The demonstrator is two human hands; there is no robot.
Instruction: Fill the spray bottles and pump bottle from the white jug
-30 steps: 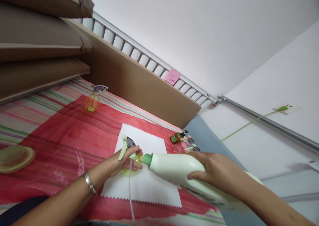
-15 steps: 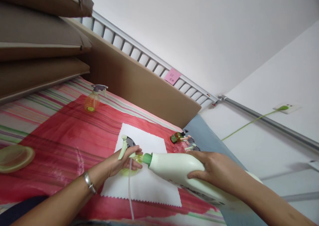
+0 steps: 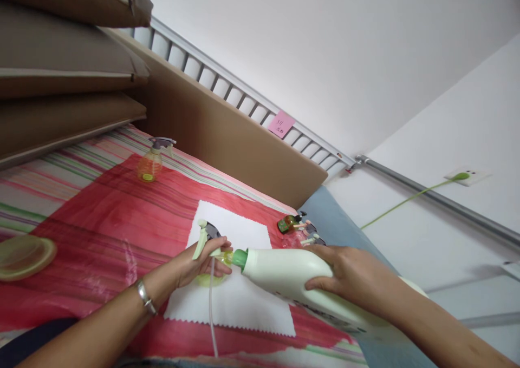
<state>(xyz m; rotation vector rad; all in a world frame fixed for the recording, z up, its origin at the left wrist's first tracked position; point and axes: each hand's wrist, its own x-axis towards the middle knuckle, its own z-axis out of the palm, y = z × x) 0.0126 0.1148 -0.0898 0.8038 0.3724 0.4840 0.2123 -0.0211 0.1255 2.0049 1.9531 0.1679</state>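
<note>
My left hand [image 3: 190, 264] is closed around a pale green and grey spray trigger head [image 3: 200, 242], whose clear dip tube [image 3: 212, 314] hangs down. Its fingers also reach round the neck of a see-through yellow spray bottle [image 3: 208, 280], partly hidden behind the hand. From the right, my right hand [image 3: 345, 273] grips a large pale green bottle [image 3: 280, 268] lying nearly level. The green neck [image 3: 240, 258] of that big bottle meets the yellow bottle's mouth; whether liquid flows I cannot tell. Below both is a white zigzag-edged cloth [image 3: 260, 314].
A yellow spray bottle [image 3: 150, 165] stands back left. At the right lie a green pump bottle [image 3: 287, 224] and pink spray bottles [image 3: 293, 240]. A pale round lid or dish [image 3: 26, 257] sits left on the red sheet [image 3: 93, 222]. A brown board [image 3: 227, 130] rises behind.
Almost nothing differs. Both hands and the large bottle keep the same positions, apart from a very slight shift.
</note>
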